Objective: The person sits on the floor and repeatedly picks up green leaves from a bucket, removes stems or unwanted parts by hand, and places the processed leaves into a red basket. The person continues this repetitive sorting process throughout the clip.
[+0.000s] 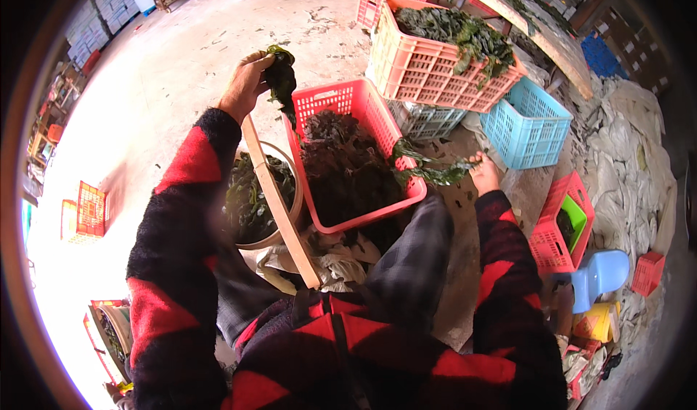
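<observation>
My left hand [248, 83] grips a dark green bunch of seaweed [281, 77], raised above the far left corner of a red plastic crate [375, 102]. Out to the right, my right hand [484, 173] pinches the end of a long wet seaweed strand [441, 173], which stretches back over the crate's right rim. Dark purplish-brown seaweed [348, 165] fills much of the crate between my knees. To its left stands a round tub [297, 203] of green seaweed [253, 192], with a wooden strip [272, 192] slanting across it.
An orange-pink crate [430, 72] heaped with seaweed sits on a grey crate [425, 120]. Beside it is a light blue crate [525, 124]. At right are a red crate [561, 230] holding a green container, a blue plastic stool [599, 279] and crumpled white sheeting [626, 154]. Leftward lies an orange basket [90, 208].
</observation>
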A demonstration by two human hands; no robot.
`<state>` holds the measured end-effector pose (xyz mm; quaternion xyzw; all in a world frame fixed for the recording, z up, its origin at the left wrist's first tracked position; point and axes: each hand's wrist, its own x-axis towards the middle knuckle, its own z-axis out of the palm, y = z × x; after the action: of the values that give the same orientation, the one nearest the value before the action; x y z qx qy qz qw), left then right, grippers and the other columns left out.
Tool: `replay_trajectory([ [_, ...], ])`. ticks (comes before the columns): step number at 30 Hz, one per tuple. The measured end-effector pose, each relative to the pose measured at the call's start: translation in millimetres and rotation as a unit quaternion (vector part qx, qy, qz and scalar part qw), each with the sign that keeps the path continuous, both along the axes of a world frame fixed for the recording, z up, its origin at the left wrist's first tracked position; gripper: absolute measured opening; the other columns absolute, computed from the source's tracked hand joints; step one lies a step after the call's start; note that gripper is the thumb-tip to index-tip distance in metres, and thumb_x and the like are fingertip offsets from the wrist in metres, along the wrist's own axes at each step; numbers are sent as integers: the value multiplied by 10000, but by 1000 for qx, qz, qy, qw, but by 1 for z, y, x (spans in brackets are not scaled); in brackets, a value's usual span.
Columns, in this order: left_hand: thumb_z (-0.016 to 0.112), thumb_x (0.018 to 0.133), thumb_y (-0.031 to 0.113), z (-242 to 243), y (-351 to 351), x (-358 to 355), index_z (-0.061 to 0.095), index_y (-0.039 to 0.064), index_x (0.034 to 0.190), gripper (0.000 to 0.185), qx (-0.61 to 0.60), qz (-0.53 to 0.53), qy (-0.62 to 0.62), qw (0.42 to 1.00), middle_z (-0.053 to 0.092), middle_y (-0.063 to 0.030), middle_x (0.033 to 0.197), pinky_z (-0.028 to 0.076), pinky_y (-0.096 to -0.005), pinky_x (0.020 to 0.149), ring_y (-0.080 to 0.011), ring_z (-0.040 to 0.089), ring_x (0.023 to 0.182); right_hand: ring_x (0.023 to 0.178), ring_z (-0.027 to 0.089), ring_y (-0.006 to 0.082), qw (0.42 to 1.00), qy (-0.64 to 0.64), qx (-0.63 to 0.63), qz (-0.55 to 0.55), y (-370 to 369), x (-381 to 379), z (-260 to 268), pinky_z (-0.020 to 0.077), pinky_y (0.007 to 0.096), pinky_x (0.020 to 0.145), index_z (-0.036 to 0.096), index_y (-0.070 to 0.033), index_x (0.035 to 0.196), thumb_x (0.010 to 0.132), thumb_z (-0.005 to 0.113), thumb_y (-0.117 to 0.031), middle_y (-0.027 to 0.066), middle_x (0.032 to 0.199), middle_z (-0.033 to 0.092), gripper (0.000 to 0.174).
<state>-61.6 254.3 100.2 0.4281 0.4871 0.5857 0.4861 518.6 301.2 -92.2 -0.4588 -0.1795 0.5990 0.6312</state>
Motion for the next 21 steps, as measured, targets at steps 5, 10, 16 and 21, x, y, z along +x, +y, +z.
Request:
replay_trajectory([
  [5,520,981,159,-25,6,44,600,36,1063,168,-10,-34,-34,999,662,-42,937,539,-299,801,-153,652,855,779,545,217,985,19,122,119,0,-40,39,499,464,889,552,-51,921,1025,437,-191,45,797,528,209],
  [10,523,975,121,-56,1,57,611,52,955,113,-3,-91,-68,994,639,-7,844,488,-214,677,-79,587,734,791,537,219,962,22,189,196,-6,-91,97,499,453,863,532,-24,945,1028,420,-166,47,817,512,199],
  [16,693,803,220,-102,-19,101,683,16,987,274,74,53,550,830,686,-160,834,529,-353,705,-271,668,763,826,624,249,956,-25,204,209,-18,-151,138,520,369,801,548,6,981,1027,434,-194,79,834,569,235],
  [21,734,796,390,-101,-68,171,656,1,1009,450,26,-98,328,939,673,-190,919,521,-396,781,-328,664,862,959,621,246,950,-12,213,230,-49,-193,153,505,339,837,553,5,1015,1029,449,-211,114,989,611,240],
])
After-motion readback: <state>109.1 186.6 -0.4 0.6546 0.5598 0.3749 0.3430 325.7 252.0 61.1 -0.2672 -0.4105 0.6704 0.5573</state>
